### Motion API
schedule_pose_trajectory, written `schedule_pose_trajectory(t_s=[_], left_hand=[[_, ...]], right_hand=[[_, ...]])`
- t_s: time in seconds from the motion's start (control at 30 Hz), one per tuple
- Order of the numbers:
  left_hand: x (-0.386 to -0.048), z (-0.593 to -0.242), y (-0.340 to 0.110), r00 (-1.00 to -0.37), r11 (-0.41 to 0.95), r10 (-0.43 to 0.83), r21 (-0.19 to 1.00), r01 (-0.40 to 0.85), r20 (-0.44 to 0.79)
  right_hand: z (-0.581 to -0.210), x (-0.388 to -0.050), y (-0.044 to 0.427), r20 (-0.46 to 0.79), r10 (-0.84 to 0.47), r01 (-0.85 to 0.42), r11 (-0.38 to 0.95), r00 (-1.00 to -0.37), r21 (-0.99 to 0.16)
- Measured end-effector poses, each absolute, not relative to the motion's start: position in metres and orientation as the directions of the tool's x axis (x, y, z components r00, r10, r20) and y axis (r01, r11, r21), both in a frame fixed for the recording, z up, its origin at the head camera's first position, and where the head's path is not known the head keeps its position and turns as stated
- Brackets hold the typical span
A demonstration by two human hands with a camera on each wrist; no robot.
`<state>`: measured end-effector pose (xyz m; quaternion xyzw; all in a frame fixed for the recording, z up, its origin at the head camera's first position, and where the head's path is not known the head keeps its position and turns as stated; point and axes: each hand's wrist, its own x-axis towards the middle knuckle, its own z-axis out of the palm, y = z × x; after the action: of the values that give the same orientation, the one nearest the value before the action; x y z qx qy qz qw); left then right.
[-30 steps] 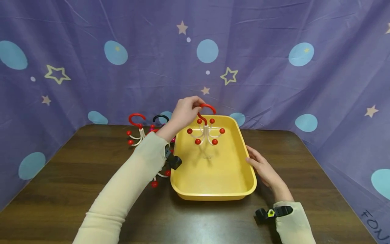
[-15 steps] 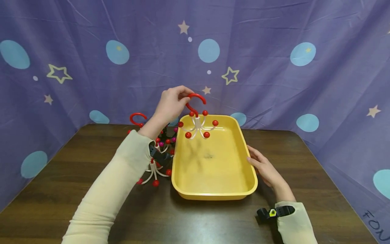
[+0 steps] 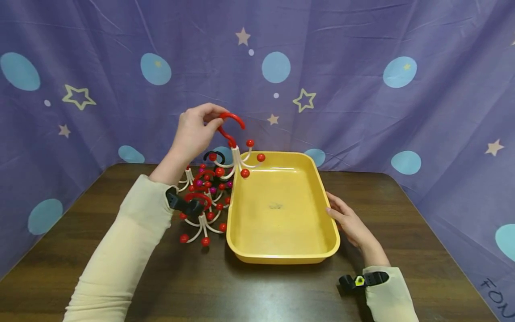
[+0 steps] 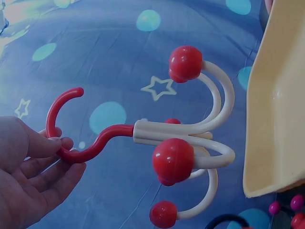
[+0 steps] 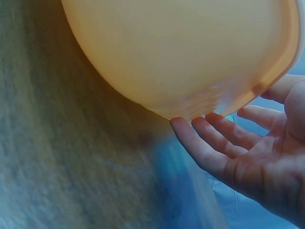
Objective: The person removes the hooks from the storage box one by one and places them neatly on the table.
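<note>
My left hand point(image 3: 196, 133) holds a multi-arm hanger point(image 3: 236, 156) by its red hook, raised above the tray's far left corner. White curved arms tipped with red balls spread from its stem. In the left wrist view, thumb and fingers pinch the hook's curve, and the hanger point(image 4: 159, 131) hangs free. Beside the left sleeve, several similar hangers point(image 3: 202, 221) stand bunched on the table. My right hand point(image 3: 354, 228) holds the right wall of a yellow tray point(image 3: 283, 257), thumb at the rim. In the right wrist view its fingertips touch the tray's outer wall point(image 5: 157, 62).
Among the bunched hangers, one has a black hook point(image 3: 214, 154) and magenta balls. They stand close against the tray's left wall. A dark wooden table point(image 3: 281, 295) carries everything, and a purple patterned curtain point(image 3: 350, 107) hangs behind it.
My left hand has carried the hanger up and to the left, from above the tray's inside to over its far left corner. My right hand and the tray look the same.
</note>
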<state>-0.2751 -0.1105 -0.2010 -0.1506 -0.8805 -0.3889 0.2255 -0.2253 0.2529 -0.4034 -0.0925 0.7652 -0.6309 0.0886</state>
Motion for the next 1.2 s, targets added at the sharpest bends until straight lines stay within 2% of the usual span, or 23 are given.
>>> schedule_pose_trajectory(t_s=[0.67,1.2], left_hand=[[-0.253,-0.200,-0.181,-0.799,0.757,-0.083,0.559,0.338,0.596],[-0.246,-0.222,-0.232,-0.845,0.788,-0.135,0.573,0.225,0.518]], right_hand=[[-0.402,-0.224,0.252,-0.023,-0.255,-0.026,0.189,-0.967,-0.982],[-0.400,-0.222,0.252,-0.033,-0.245,-0.020,0.214,-0.969,-0.977]])
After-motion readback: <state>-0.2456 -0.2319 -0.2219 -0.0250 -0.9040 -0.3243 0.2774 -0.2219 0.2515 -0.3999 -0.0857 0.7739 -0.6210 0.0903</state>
